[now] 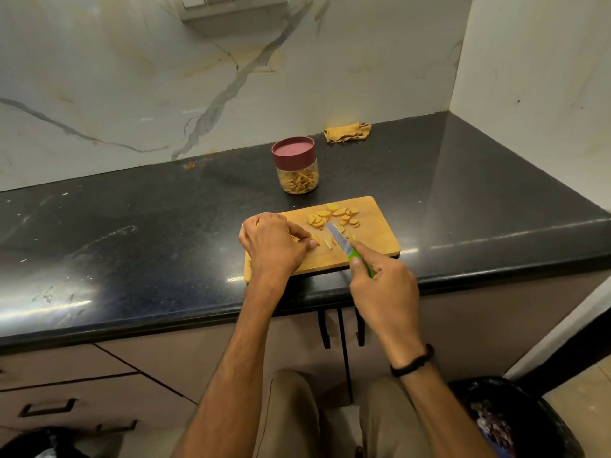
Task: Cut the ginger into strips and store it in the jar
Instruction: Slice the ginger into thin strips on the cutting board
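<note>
The person stood at the dark bench (132,246) with a wooden cutting board (380,239) at its front edge, and the work in hand was plainly the cutting, not the storing. The left hand (272,241) was curled down on the board's near left part, its fingertips (310,243) bunched and pinning a small piece of ginger; how much lay under the palm I could not tell. The right hand (383,282) had its grip closed round the green handle of a small knife (340,241), forefinger laid along the top, the blade angled away toward the far left and its edge down among a few cut strips (328,243) just beside the left fingertips.

Further back on the board lay a loose heap of ginger slices (334,216), still round and uncut. Behind the board, a little apart from it, stood the jar (297,166), its maroon lid on and a layer of strips already showing through the clear wall. A crumpled yellow cloth (347,132) lay by the wall, well away from the work.

To my eye the task was somewhere in the middle: some strips stored, more slices waiting. The next move would call for short, close cuts beside the pinning fingers, which needed to keep tucked back from the blade. Only afterwards would the lid need to come off.
</note>
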{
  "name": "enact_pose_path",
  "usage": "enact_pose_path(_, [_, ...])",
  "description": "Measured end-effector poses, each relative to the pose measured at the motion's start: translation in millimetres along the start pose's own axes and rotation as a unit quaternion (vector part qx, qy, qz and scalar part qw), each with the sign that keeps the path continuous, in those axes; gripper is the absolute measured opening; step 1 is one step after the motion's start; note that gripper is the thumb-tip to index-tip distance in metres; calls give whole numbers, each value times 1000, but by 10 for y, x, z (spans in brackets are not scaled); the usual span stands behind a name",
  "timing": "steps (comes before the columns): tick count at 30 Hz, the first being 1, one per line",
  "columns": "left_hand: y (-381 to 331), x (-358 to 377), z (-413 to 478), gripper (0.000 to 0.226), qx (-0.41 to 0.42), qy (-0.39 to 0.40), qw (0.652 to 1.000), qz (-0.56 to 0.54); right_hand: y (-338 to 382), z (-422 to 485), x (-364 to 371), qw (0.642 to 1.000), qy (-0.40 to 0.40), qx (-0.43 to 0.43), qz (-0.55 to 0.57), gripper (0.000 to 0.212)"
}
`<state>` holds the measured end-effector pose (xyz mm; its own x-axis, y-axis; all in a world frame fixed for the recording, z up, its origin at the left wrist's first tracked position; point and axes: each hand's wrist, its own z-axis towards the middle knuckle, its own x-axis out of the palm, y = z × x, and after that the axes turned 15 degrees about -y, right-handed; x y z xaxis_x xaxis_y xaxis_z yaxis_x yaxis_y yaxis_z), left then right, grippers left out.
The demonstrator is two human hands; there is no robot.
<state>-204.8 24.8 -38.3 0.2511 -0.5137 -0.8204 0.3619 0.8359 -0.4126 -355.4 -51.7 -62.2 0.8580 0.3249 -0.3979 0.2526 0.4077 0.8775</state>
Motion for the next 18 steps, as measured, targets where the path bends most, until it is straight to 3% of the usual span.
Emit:
enact_pose_path(9, [64,-59,-38,25,17,16,1000,-10,99,-40,294,975,18,-155,-159,42])
enact_pose_path(18, [59,-38,-34,26,19,18,1000,0,162,-66,243,966,53,-164,-192,47])
